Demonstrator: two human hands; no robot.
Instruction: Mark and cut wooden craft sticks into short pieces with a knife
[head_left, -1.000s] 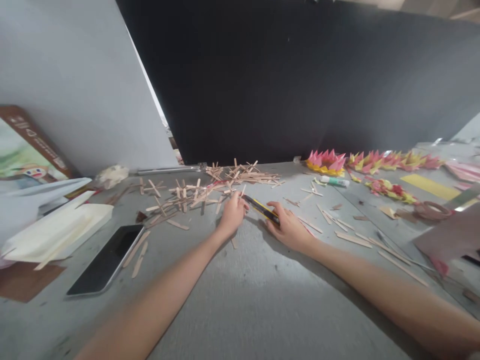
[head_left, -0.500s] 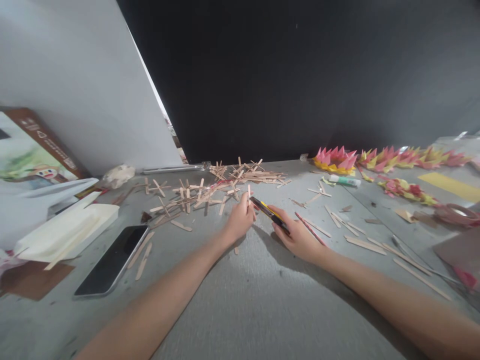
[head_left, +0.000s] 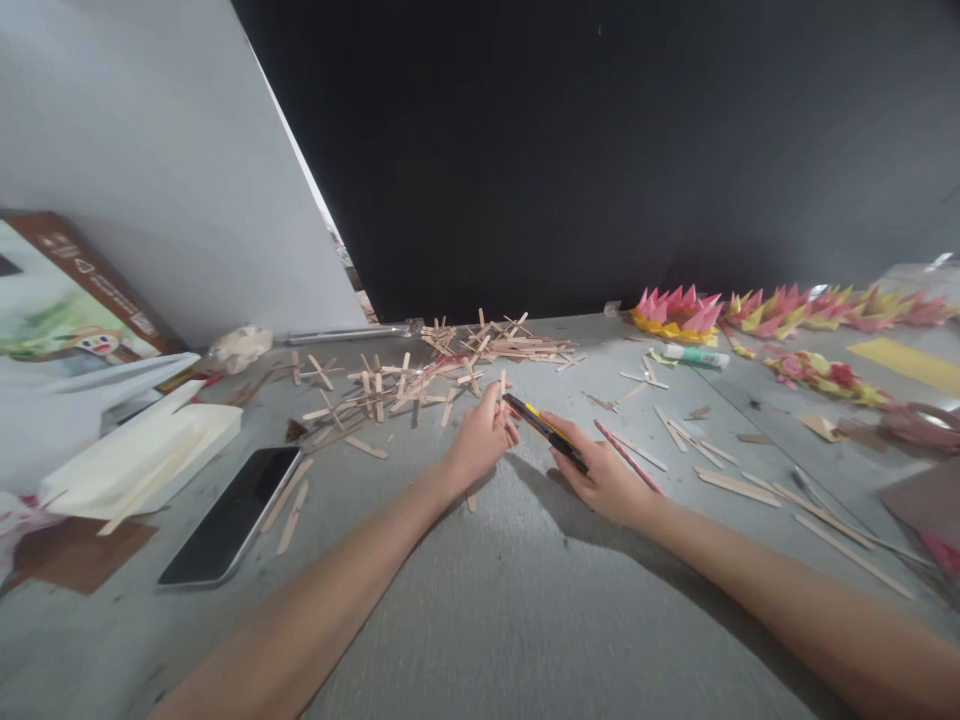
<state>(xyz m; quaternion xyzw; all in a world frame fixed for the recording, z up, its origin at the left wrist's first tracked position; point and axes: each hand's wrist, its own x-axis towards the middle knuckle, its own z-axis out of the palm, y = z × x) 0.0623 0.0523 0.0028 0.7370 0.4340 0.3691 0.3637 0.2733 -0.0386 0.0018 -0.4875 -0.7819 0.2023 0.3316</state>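
Note:
My left hand (head_left: pixel 480 437) is closed around a small wooden craft stick (head_left: pixel 502 382), whose tip stands up above the fingers. In my right hand (head_left: pixel 600 470) is a black and yellow utility knife (head_left: pixel 546 432), pointing up and left. Its front end is close to the stick; whether the blade touches the wood is too small to tell. Beyond my hands lies a heap of craft sticks (head_left: pixel 525 347), several joined into crosses. A thin reddish stick (head_left: pixel 630 458) lies beside my right hand.
On the left are a phone (head_left: pixel 231 515) and a pale open box (head_left: pixel 150 450). At the right stand pink and yellow folded-paper pieces (head_left: pixel 679 312), near a glue stick (head_left: pixel 696 356), a tape roll (head_left: pixel 926 425) and loose sticks (head_left: pixel 739 487). A dark panel (head_left: pixel 510 160) rises behind.
Both hands hold the same things in nearly the same place. The left fingers have shifted slightly around the craft stick. The view has moved a little.

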